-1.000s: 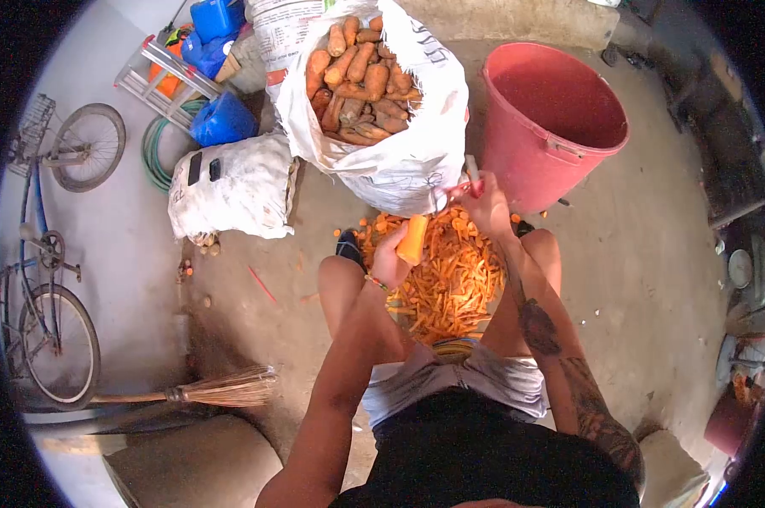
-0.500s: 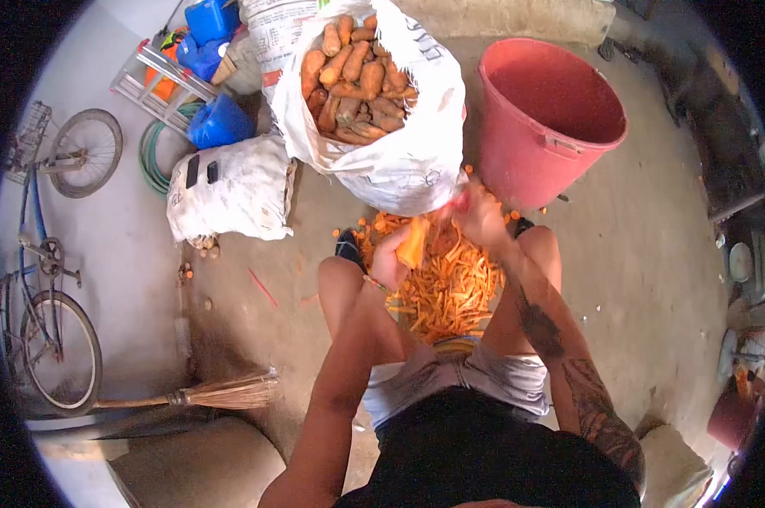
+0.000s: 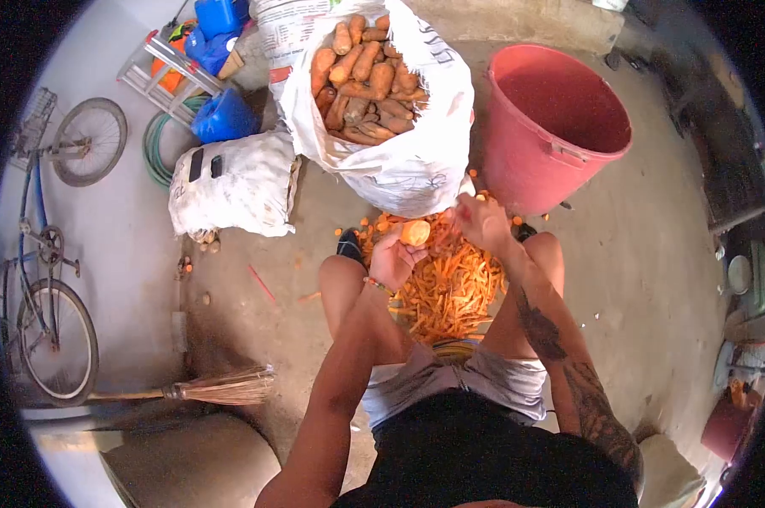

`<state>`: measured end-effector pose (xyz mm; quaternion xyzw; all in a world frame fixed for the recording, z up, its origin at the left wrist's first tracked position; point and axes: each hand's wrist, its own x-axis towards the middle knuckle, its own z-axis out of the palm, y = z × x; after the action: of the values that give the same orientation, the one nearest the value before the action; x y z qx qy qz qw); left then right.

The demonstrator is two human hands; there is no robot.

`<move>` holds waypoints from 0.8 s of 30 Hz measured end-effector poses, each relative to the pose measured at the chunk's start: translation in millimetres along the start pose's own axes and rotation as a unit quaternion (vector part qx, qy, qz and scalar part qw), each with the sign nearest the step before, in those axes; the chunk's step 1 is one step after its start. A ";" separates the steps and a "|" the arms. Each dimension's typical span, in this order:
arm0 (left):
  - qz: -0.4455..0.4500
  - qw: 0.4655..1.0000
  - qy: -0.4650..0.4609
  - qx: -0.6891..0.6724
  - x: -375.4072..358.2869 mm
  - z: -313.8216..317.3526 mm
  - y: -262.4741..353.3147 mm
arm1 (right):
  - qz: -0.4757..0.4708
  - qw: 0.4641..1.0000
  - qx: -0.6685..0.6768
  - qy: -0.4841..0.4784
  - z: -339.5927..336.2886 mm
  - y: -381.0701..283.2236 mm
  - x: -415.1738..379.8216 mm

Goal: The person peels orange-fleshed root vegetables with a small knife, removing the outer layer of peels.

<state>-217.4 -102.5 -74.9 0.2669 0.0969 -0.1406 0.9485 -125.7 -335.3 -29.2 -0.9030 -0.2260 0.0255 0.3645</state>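
The bare left hand (image 3: 392, 262) gripped a bright orange, peeled carrot piece (image 3: 415, 233) above a heap of thin orange carrot strips (image 3: 452, 292). The bare, blurred right hand (image 3: 486, 225) curled nearby, near a white woven sack (image 3: 399, 179) of whole reddish-brown carrots (image 3: 374, 78) and a round red plastic bucket (image 3: 526, 157).

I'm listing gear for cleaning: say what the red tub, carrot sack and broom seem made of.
Red tub: probably plastic, dull, with smooth walls. Carrot sack: likely woven plastic, slightly glossy; its rim frays into strands. Broom: apparently dry plant fibre, matt; thin straw strands fan out.
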 end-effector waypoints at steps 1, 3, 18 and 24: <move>-0.005 1.000 -0.012 -0.008 2.4 -1.5 -0.5 | -0.023 1.000 0.016 -0.014 2.8 -10.5 -8.4; -0.025 0.999 -0.024 -0.012 4.7 0.7 -0.1 | -0.043 0.996 0.061 -0.041 10.1 -20.8 -14.0; -0.024 0.998 -0.029 -0.052 0.1 21.2 -7.1 | -0.041 0.998 -0.051 0.018 29.2 -29.8 -18.0; -0.018 0.992 -0.087 -0.084 0.7 12.8 -11.2 | -0.073 0.996 -0.026 0.048 21.9 -41.9 -21.2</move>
<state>-218.9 -118.7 -69.7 0.1714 0.0298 -0.1718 0.9696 -165.7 -303.7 -19.7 -0.8935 -0.2740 -0.0501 0.3522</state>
